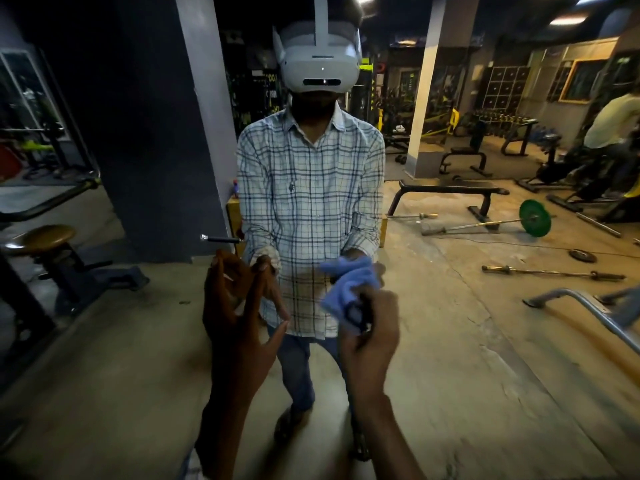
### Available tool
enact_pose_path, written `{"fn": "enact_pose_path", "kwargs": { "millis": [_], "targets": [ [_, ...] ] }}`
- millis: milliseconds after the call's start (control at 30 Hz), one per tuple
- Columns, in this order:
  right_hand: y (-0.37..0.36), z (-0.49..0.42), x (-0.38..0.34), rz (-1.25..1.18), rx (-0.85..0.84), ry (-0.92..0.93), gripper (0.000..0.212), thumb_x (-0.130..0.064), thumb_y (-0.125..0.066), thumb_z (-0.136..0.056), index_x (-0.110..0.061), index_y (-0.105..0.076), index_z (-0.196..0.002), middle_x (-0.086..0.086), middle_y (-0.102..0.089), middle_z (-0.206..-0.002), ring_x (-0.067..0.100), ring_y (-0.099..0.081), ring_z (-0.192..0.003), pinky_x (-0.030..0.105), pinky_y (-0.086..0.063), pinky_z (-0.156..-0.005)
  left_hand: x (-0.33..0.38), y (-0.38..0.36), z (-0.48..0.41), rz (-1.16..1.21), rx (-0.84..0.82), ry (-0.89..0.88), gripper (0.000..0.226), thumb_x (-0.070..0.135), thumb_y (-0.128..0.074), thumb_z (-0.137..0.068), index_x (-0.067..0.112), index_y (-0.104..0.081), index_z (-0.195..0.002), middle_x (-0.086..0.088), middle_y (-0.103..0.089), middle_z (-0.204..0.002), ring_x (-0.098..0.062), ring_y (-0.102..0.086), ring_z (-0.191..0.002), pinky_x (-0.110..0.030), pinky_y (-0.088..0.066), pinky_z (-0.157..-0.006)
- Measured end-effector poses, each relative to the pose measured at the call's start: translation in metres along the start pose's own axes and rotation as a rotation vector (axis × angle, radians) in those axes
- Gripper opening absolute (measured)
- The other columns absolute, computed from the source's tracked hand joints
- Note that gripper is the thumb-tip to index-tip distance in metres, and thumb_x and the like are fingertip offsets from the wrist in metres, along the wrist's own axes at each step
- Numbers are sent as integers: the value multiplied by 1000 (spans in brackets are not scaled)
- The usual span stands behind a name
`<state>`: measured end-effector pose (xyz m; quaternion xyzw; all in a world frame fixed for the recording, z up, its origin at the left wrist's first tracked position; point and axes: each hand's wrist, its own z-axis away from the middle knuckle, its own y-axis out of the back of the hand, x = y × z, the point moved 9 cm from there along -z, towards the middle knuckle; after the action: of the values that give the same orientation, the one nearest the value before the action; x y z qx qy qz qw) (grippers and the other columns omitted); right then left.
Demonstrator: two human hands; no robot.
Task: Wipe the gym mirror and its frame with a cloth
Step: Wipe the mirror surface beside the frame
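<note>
The gym mirror [460, 317] fills nearly the whole view and shows my reflection in a checked shirt and a headset. My right hand [372, 336] grips a bunched blue cloth [341, 301] held at the glass, where it meets its own reflection. To its left, my left hand [239, 306] is raised with its fingers straight, and the fingertips meet their reflection on the glass. It holds nothing. I cannot make out the mirror's frame.
The glass reflects the gym: a flat bench [450, 190], a barbell with a green plate [535, 221], loose bars on the floor, a grey pillar [162, 126] and a round stool [45, 239]. A chrome bar [585, 303] curves in at the right.
</note>
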<state>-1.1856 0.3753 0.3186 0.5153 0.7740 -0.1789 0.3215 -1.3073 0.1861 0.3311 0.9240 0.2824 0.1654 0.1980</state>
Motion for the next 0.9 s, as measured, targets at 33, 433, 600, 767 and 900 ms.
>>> {"fn": "enact_pose_path", "kwargs": {
  "millis": [33,433,600,767,900],
  "targets": [
    [-11,7,-1,32,-107,49,48,19,-70,-71,-15,-62,-103,-9,-52,-101,8,-57,-90,18,-44,-74,0,2,0,6,1,-10,101,33,-95,-69,17,-42,-153,-30,-17,-165,-47,-21,-154,-58,-32,-119],
    [2,-68,-65,-248,281,-55,14,1,-69,-93,-5,-67,-105,-8,-65,-93,-2,-63,-86,21,-53,-74,-29,20,4,28,-13,45,97,29,-95,-66,16,-51,-151,-27,-14,-167,-45,-18,-155,-59,-31,-117],
    [-79,-43,-128,-29,-69,282,25,5,-72,-79,-6,-67,-101,1,-58,-102,16,-58,-92,21,-43,-75,-53,27,5,16,-37,95,97,35,-95,-67,14,-51,-152,-25,-13,-168,-49,-26,-151,-63,-37,-112],
    [29,-63,-53,-69,405,-1,36,4,-74,-81,-17,-61,-108,-10,-59,-97,-5,-56,-88,32,-54,-75,-60,30,9,24,-67,93,113,29,-99,-62,26,-39,-158,-25,-9,-169,-42,-11,-157,-64,-32,-115],
    [21,-44,-43,-103,521,-112,29,4,-73,-84,-8,-61,-108,-6,-63,-100,1,-60,-93,32,-55,-82,-59,29,11,25,-50,90,109,28,-97,-65,24,-39,-157,-28,-11,-168,-45,-13,-156,-64,-31,-115]
  ]
}}
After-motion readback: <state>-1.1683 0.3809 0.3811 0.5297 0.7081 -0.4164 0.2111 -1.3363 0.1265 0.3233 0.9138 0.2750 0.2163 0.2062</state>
